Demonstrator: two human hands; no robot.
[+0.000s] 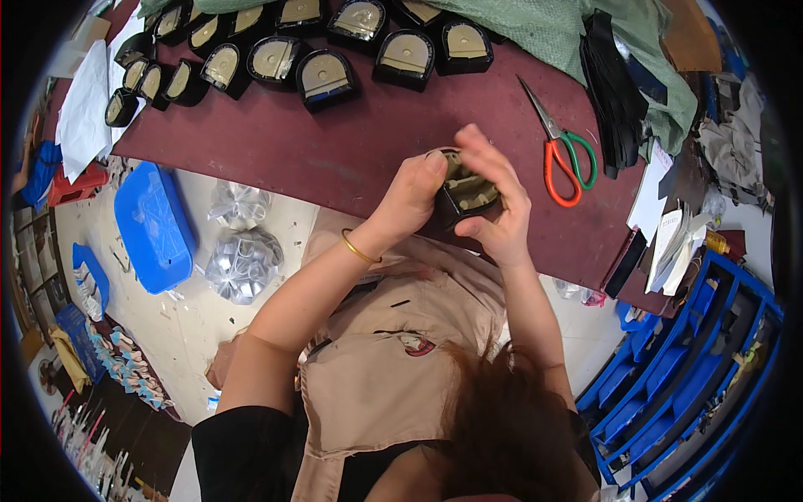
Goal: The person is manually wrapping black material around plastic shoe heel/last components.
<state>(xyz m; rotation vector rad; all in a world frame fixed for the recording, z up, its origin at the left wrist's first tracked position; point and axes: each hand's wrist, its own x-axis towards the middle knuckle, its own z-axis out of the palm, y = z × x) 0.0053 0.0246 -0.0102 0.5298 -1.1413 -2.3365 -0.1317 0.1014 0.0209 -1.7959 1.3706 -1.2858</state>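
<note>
Above the near edge of the table, both my hands are around a small black case (469, 197) with a beige lining, its hollow inside turned up. My left hand (411, 191) grips its left side, the thumb at the rim. My right hand (508, 207) curves round the right side, thumb at the near edge and fingers at the far side. Those fingertips are slightly blurred. Farther back stand several similar black arch-shaped pieces with beige faces, one black piece (325, 78) being nearest to me.
Scissors (559, 144) with red and green handles lie right of my hands on the maroon table (335, 159). Black strips (615, 100) and green sacking (535, 33) are beyond. Left below are a blue bin (155, 226) and clear bags (242, 263); a blue rack (682, 360) stands right.
</note>
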